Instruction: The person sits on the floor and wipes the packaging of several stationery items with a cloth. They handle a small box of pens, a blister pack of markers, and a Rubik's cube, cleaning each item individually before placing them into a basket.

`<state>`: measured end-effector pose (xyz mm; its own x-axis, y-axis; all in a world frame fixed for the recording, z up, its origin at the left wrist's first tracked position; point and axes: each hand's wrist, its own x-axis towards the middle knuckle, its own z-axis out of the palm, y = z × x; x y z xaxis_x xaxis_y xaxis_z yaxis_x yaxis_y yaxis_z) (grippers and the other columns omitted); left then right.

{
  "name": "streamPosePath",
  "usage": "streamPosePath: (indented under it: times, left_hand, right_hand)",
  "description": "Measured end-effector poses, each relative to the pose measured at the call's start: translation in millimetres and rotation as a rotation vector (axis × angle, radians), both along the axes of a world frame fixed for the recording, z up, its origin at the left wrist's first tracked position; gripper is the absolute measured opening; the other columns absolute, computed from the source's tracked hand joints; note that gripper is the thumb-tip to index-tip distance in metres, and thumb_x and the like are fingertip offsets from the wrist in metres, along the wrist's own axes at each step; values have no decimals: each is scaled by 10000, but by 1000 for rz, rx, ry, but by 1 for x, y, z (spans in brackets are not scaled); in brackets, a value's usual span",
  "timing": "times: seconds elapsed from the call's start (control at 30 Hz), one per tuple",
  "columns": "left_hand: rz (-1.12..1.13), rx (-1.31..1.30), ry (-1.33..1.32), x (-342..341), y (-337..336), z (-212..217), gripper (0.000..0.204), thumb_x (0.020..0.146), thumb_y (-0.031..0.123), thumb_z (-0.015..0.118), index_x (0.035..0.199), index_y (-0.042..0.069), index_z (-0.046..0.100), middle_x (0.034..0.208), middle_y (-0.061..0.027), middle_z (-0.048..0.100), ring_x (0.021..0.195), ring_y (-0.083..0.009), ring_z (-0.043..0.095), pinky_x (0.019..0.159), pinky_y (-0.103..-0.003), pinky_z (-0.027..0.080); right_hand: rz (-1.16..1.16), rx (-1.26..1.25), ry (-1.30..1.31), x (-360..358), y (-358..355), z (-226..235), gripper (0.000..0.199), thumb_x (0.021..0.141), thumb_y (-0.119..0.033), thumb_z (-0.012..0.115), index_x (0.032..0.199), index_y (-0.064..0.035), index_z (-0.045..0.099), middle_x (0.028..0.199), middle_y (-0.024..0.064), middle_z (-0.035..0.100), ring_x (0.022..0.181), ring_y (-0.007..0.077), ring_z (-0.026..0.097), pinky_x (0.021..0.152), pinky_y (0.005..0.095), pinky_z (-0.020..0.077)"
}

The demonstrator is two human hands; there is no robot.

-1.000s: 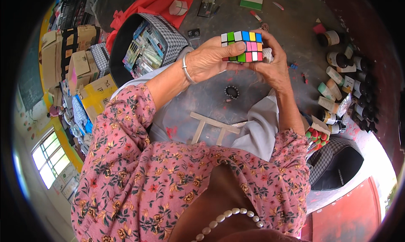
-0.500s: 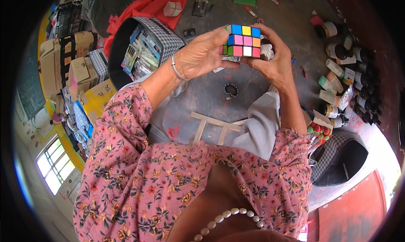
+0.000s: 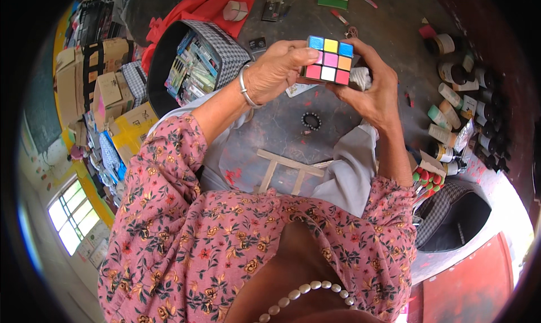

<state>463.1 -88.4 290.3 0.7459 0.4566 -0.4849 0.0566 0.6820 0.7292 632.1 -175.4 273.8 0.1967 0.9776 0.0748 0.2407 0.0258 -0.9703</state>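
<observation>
Leftmost, the left hand (image 3: 276, 69) curls its fingers over the near-left edge of the colour cube (image 3: 329, 60); the cube sits between both hands above the grey surface (image 3: 282, 125), and the right hand (image 3: 375, 92) cups its far-right side, fingers closed.

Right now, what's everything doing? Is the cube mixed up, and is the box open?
Puzzle cube: scrambled, mixed colours on its face, held off the floor.
Left hand: gripping the cube's left side.
Right hand: gripping its right side.
Checkered box: open, packed with small packets.
Bead bracelet: lying flat on the floor.
</observation>
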Motion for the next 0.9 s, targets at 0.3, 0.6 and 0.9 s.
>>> streamPosePath:
  times: [0.3,0.6,0.9]
  left_hand:
    - [81,-50,100,-12,-12,0,481,782,362,615,1090,13,494,999,-56,560,926,-120,512,839,-301,398]
    - [111,13,111,-38,10,28,442,723,301,668,980,-40,552,905,-76,595,816,-131,569,739,-255,459]
    - [730,215,465,-262,137,44,373,805,304,578,1102,88,511,1061,-51,578,1004,-145,532,897,-322,383]
  right_hand:
    - [-16,38,-236,-29,4,16,503,548,-73,710,1020,-47,541,875,82,577,759,187,572,706,275,450]
    - [62,-19,35,-35,7,27,753,572,-87,750,1227,-47,381,1145,99,504,736,103,520,627,219,424]
    - [-140,-317,361,-15,1,6,527,710,-85,637,1192,-5,440,1091,118,530,733,99,533,612,197,438]
